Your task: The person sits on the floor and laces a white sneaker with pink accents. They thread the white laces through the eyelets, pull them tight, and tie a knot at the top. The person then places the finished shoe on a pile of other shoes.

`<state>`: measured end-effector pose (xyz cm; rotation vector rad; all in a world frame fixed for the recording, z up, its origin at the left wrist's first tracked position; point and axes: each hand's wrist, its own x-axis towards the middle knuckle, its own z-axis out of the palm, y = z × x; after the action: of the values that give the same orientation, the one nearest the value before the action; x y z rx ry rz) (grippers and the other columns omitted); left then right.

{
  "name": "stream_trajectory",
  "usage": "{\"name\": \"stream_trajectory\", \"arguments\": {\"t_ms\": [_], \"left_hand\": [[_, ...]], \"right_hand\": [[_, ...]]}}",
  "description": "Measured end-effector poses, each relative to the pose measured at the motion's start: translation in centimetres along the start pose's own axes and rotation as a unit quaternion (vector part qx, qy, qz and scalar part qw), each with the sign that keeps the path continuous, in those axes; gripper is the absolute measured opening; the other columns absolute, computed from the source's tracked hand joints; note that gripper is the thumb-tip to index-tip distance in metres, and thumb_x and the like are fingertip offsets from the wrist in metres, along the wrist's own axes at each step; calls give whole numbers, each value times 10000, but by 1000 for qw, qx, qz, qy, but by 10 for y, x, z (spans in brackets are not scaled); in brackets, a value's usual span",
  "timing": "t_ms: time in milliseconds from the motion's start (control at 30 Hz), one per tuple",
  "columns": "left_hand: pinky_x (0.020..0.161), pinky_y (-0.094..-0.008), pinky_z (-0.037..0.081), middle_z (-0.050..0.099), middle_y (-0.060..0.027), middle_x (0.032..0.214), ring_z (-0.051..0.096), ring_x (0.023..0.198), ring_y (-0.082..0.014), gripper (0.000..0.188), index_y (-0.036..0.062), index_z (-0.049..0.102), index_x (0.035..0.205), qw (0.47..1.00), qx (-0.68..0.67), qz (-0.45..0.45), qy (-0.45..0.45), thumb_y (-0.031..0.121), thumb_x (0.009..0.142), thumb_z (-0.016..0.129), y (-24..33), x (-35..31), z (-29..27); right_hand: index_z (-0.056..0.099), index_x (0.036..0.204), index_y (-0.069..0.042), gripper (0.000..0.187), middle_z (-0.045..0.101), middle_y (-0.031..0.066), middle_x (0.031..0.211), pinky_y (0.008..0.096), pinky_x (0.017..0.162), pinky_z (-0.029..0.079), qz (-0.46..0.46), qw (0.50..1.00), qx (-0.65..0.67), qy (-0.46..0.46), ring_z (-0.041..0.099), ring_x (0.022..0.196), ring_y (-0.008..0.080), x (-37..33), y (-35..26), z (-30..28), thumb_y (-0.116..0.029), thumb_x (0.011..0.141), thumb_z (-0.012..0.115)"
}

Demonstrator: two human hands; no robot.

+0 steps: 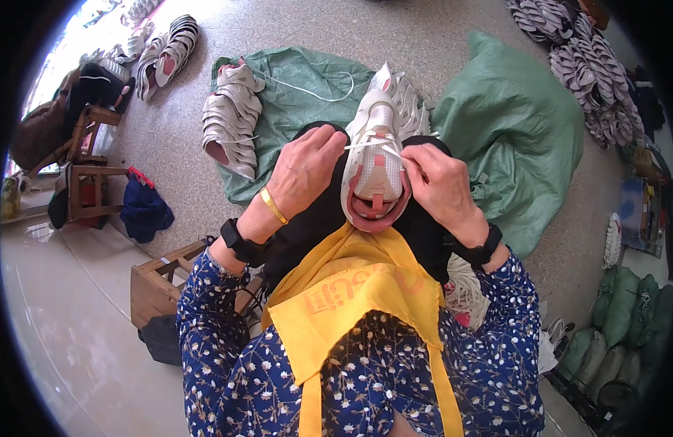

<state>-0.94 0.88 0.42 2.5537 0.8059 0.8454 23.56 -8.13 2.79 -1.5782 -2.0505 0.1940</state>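
A white sneaker [375,156] with a pink collar and tongue loop rests between my knees, its toe pointing away from me. White shoelace [365,143] runs across its lower eyelets and stretches out to both sides. My left hand [305,166] is closed, pinching one lace end to the left of the shoe. On the other side, my right hand [440,182] pinches the lace close to the shoe's edge, thumb and finger together. A yellow apron [358,291] covers my lap just below the heel.
A green sack [300,91] lies spread on the floor, with a row of nested white shoe uppers [233,120] on it. Another green sack [511,131] bulges at right. More stacked uppers [595,80] stand far right. A wooden stool [154,291] is at my left; a lace bundle [464,291] hangs by my right thigh.
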Motion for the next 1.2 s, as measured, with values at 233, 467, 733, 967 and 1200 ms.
{"name": "stream_trajectory", "arguments": {"t_ms": [233, 467, 733, 967, 1200], "left_hand": [[650, -441, 509, 524, -131, 849, 613, 799, -343, 123, 16, 548, 928, 999, 1, 17, 30, 22, 896, 666, 7, 13, -2], [650, -437, 507, 511, -131, 847, 602, 785, -346, 131, 16, 546, 948, 998, -3, 29, 54, 13, 893, 665, 5, 24, 0], [651, -443, 505, 503, -139, 836, 595, 781, -358, 145, 20, 534, 944, 998, -5, 13, 67, 19, 893, 670, 2, 24, 8], [652, -454, 504, 534, -149, 851, 609, 798, -377, 123, 18, 530, 943, 999, -12, -13, 32, 46, 918, 647, -7, 12, 13], [658, -457, 508, 551, -148, 848, 618, 807, -380, 109, 21, 533, 929, 999, -32, -34, -5, 48, 920, 638, -2, -6, 14]], "right_hand": [[689, 1028, -53, 153, 672, 106, 921, 407, 653, 577, -58, 997, -42, -1, 711, 778, 319, 28, 5, 16, -55, 876, 668], [695, 980, -6, 167, 693, 165, 912, 414, 688, 598, -84, 960, -198, -180, 736, 816, 327, 58, -2, 15, -53, 820, 708], [613, 905, 30, 140, 663, 210, 836, 464, 719, 585, -94, 970, -142, -176, 705, 813, 401, 68, 9, 20, -63, 832, 686], [600, 915, -21, 145, 682, 162, 841, 444, 673, 576, -13, 995, -92, -45, 711, 775, 365, 44, 18, 29, -131, 893, 691], [632, 946, -39, 105, 693, 160, 836, 449, 651, 554, 18, 999, -13, -27, 704, 760, 361, 19, 11, 5, -135, 937, 673]]}}
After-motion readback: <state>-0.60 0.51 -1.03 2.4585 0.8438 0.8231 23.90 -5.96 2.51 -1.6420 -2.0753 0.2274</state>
